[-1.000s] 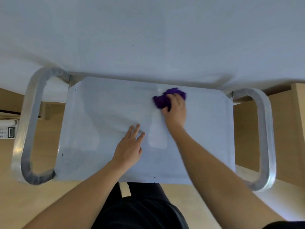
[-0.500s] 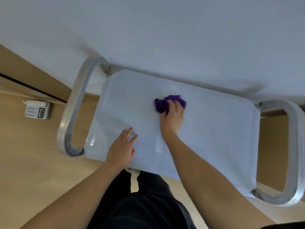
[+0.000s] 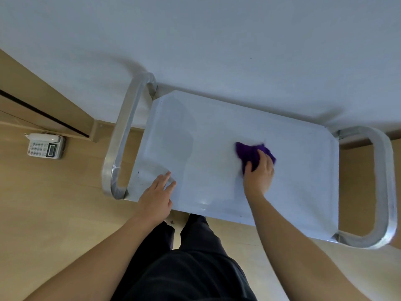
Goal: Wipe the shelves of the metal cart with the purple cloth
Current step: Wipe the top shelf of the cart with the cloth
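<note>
The purple cloth [image 3: 249, 154] is gripped by the right hand [image 3: 259, 172], centre-right; the left hand [image 3: 157, 196] is laid flat on the cart shelf [image 3: 217, 127].

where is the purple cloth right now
In the head view, the purple cloth lies right of centre on the cart's top shelf, bunched under the right hand, apart from the left hand.

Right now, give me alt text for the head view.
From above, a right hand holds a purple cloth against the top shelf of the cart, right of centre. The left hand lies flat near the shelf's front left corner. A phone sits on the floor, left of it.
</note>
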